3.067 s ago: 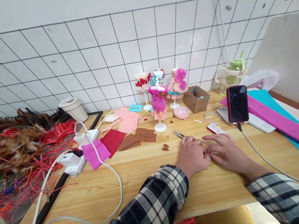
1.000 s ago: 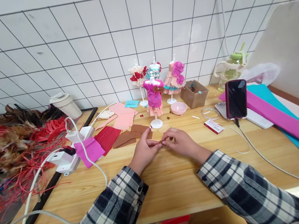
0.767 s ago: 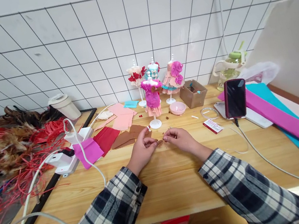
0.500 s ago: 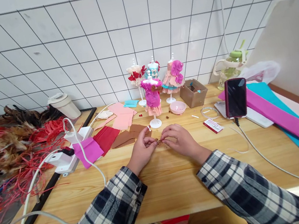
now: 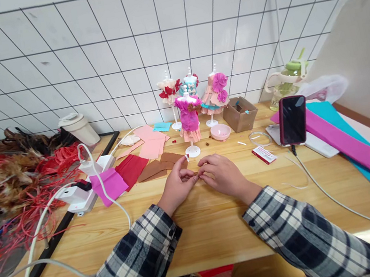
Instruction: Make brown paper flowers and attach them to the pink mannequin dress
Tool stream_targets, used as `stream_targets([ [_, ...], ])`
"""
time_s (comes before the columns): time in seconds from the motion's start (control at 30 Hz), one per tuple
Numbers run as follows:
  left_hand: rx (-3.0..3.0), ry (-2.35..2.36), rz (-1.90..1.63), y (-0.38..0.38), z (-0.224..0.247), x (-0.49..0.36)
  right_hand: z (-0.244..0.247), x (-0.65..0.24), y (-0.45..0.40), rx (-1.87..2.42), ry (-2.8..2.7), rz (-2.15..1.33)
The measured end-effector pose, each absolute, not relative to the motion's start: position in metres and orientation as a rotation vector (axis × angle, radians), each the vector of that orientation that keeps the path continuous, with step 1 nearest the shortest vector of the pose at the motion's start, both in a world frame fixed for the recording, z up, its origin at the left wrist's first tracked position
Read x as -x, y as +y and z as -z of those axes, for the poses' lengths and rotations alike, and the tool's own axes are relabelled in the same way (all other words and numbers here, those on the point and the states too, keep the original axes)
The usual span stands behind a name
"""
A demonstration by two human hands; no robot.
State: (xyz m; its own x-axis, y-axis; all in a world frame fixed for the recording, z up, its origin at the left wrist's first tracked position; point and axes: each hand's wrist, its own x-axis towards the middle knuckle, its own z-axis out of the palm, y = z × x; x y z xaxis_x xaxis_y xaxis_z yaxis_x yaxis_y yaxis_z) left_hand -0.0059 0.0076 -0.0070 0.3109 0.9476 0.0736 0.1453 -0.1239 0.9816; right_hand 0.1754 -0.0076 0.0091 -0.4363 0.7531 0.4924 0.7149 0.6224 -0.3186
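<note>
My left hand [image 5: 178,188] and my right hand [image 5: 225,176] meet over the table, fingertips pinched together on a small brown piece of crepe paper [image 5: 197,173]. Fingers hide most of it. A white bit of something sits at my raised left index finger. Just beyond my hands, a small white dress form [image 5: 193,150] wears a magenta and peach paper dress [image 5: 189,117] with a brown decoration at its chest. Brown crepe paper sheets [image 5: 153,170] lie left of my left hand, beside a red sheet [image 5: 132,170] and a magenta sheet [image 5: 109,187].
Several dressed forms, one with a pink flower [image 5: 220,81], stand behind. A pink bowl [image 5: 221,132] and cardboard box [image 5: 244,121] are near them. A phone [image 5: 292,120] and paper rolls [image 5: 362,150] lie right; a power strip [image 5: 83,201] and cables are left.
My fingertips have drawn closer together, and less of the brown piece shows between them. The view has shifted very slightly; other things stay put.
</note>
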Motion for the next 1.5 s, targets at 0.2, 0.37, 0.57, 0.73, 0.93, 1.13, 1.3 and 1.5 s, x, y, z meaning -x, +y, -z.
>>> stream_targets([
  [0.2,-1.852,1.138,-0.965,0.001,-0.001,0.005,0.000,-0.171,-0.003,1.192,-2.094,-0.303],
  [0.37,-2.007,1.181,-0.937,-0.001,-0.005,0.006,0.006,-0.168,0.000,1.218,-1.951,-0.507],
  [0.57,-1.980,1.197,-0.925,0.000,-0.002,0.007,0.009,-0.168,0.001,1.379,-1.823,-0.845],
  [0.73,-2.005,1.193,-0.924,0.000,-0.002,0.008,0.008,-0.167,0.000,1.386,-1.773,-0.945],
  [0.93,-2.080,1.196,-0.943,0.001,-0.002,0.009,0.009,-0.166,0.002,1.387,-1.688,-1.051],
  [1.13,-2.109,1.192,-0.943,0.001,-0.004,0.009,0.012,-0.168,0.006,1.351,-1.644,-1.118],
  [1.3,-2.078,1.195,-0.949,0.002,-0.004,0.009,0.012,-0.168,0.005,1.337,-1.642,-1.119],
  [1.5,-2.056,1.167,-0.951,0.002,-0.003,0.009,0.014,-0.167,0.004,1.264,-1.636,-1.127],
])
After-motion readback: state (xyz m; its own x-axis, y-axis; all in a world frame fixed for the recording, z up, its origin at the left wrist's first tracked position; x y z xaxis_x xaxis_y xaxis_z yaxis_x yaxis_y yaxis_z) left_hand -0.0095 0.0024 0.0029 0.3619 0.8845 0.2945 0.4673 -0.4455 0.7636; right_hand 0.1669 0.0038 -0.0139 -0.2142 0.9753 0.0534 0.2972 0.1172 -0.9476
